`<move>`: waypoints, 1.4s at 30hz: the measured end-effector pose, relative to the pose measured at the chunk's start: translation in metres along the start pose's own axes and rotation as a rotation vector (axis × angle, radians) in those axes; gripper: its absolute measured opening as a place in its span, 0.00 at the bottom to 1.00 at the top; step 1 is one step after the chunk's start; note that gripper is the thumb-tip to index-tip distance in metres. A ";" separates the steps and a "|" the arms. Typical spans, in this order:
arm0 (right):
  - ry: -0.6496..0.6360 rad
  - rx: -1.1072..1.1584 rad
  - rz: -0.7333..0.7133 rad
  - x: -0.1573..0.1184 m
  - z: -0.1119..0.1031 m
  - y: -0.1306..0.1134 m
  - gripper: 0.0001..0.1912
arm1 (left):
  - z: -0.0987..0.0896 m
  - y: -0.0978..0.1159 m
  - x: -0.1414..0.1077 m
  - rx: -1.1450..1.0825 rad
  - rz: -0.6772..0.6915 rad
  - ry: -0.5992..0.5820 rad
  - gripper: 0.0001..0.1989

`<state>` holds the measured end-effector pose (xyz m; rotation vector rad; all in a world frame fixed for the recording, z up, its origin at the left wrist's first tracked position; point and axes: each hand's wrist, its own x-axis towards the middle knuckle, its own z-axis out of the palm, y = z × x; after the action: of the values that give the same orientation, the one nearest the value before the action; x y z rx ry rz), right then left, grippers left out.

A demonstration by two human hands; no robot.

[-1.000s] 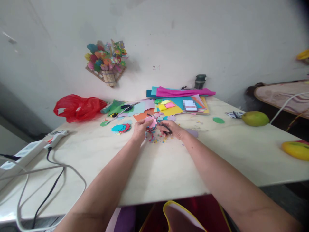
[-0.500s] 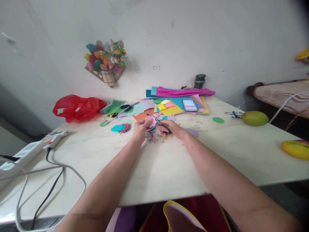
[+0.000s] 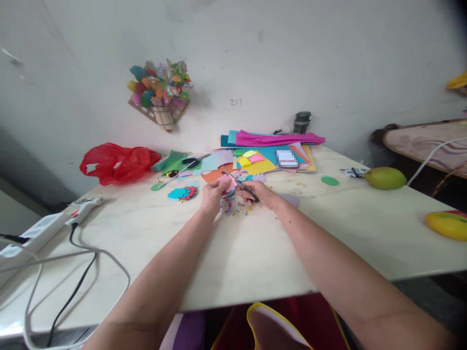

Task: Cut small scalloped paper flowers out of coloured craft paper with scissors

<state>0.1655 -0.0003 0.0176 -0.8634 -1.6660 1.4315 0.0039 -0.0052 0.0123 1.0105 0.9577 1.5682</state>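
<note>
My left hand [image 3: 215,193] pinches a pink paper piece [image 3: 229,183] with a scalloped edge. My right hand [image 3: 260,193] is closed round the dark handles of a pair of scissors [image 3: 253,195]. The blades point up and left, close by the pink paper's right edge. Small coloured paper scraps [image 3: 237,210] lie scattered on the table under both hands. Left of my hands rests a stack of scalloped paper shapes [image 3: 181,194], blue on top with red showing below.
Coloured paper sheets [image 3: 260,164] and a phone [image 3: 287,159] lie at the back. A second pair of scissors [image 3: 190,161] and a red plastic bag [image 3: 116,163] are at back left. Power strips [image 3: 84,210] and cables stand left. A green mango [image 3: 386,178] lies right.
The scissors have tilted very slightly in my right hand. My left hand keeps the pink paper in almost the same place.
</note>
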 end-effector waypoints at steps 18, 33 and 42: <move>0.020 0.036 0.007 -0.001 0.000 0.000 0.17 | 0.001 0.005 -0.003 0.000 -0.001 -0.016 0.15; -0.043 -0.005 0.008 0.002 -0.008 0.009 0.16 | 0.000 0.007 -0.004 -0.027 -0.019 -0.053 0.16; -0.047 0.026 -0.005 0.001 -0.006 0.005 0.17 | -0.002 0.006 -0.002 -0.037 -0.022 -0.082 0.16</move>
<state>0.1706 0.0041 0.0131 -0.8172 -1.6793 1.4771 0.0008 -0.0083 0.0172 1.0270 0.8772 1.5101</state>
